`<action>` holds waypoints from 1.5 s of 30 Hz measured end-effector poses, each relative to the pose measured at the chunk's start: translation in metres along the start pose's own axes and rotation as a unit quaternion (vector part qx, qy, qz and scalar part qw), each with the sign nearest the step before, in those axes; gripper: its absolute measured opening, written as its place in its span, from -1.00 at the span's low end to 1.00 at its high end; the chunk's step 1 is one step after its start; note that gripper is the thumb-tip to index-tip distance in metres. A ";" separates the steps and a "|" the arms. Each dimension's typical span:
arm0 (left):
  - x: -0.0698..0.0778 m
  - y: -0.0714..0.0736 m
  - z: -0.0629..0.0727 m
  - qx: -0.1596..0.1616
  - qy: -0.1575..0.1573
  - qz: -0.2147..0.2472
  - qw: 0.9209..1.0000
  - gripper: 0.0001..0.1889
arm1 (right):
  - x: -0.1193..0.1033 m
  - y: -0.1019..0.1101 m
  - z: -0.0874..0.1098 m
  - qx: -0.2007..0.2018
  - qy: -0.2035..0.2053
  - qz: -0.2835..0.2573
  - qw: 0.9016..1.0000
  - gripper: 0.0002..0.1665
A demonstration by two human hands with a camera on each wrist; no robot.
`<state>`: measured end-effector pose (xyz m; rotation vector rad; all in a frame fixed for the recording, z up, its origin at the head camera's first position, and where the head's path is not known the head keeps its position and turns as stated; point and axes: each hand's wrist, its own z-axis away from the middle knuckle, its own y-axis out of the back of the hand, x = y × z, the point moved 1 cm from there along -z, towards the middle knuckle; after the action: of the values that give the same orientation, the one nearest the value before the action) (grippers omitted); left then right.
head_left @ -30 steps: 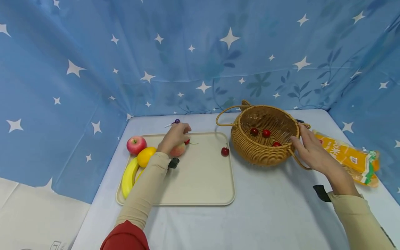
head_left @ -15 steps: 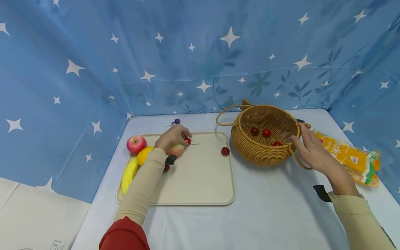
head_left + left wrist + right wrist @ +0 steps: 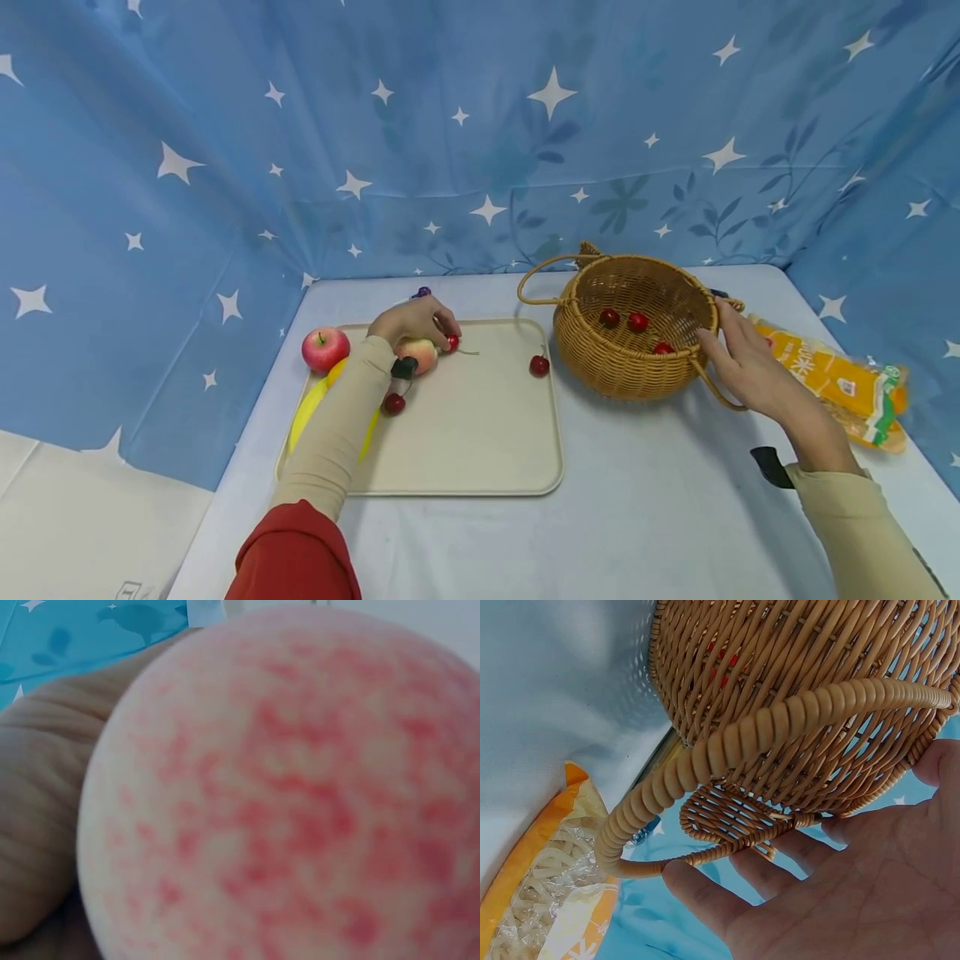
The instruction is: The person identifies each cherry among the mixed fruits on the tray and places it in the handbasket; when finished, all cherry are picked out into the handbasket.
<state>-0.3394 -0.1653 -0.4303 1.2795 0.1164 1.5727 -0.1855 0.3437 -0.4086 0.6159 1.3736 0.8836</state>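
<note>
Left hand (image 3: pixel 412 321) at the cherry (image 3: pixel 453 342), one o'clock on the tray (image 3: pixel 480 450), can't tell if gripping; peach (image 3: pixel 426 358) crowding at eight. Right hand (image 3: pixel 753 371) holds the basket (image 3: pixel 630 379), tray's two o'clock; orange bag (image 3: pixel 840 379) at three, print illegible.

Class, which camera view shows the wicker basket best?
The head view: the wicker basket shows nearly whole, with cherries inside. The right wrist view shows weave and a handle close up; the left wrist, none.

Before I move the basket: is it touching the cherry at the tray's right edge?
Apart. The head view shows a gap: the right rim of the tray runs between the cherry and the wicker basket.
</note>
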 end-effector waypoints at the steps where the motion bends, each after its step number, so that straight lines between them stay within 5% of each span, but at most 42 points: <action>1: 0.000 0.000 0.000 0.002 -0.002 0.005 1.000 -0.76 | 0.000 0.000 0.000 0.001 0.001 0.000 1.000 -0.02; 16: 0.003 0.008 0.008 0.027 -0.075 -0.038 0.996 -0.72 | -0.001 0.001 0.000 -0.001 0.000 0.003 1.000 -0.01; 27: 0.034 0.010 0.012 0.041 -0.136 -0.026 0.989 -0.72 | -0.002 0.000 0.002 -0.003 -0.001 0.005 1.000 0.00; 35: 0.057 0.011 0.008 0.110 -0.183 0.047 0.976 -0.65 | -0.001 -0.002 0.005 0.003 0.005 0.001 1.000 -0.02; 45: 0.092 0.005 0.012 0.179 -0.188 0.104 0.960 -0.64 | -0.003 -0.001 0.003 0.001 0.001 0.002 1.000 -0.01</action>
<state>-0.3218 -0.1052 -0.3617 1.9067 0.0253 1.4948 -0.1822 0.3409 -0.4078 0.6201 1.3748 0.8868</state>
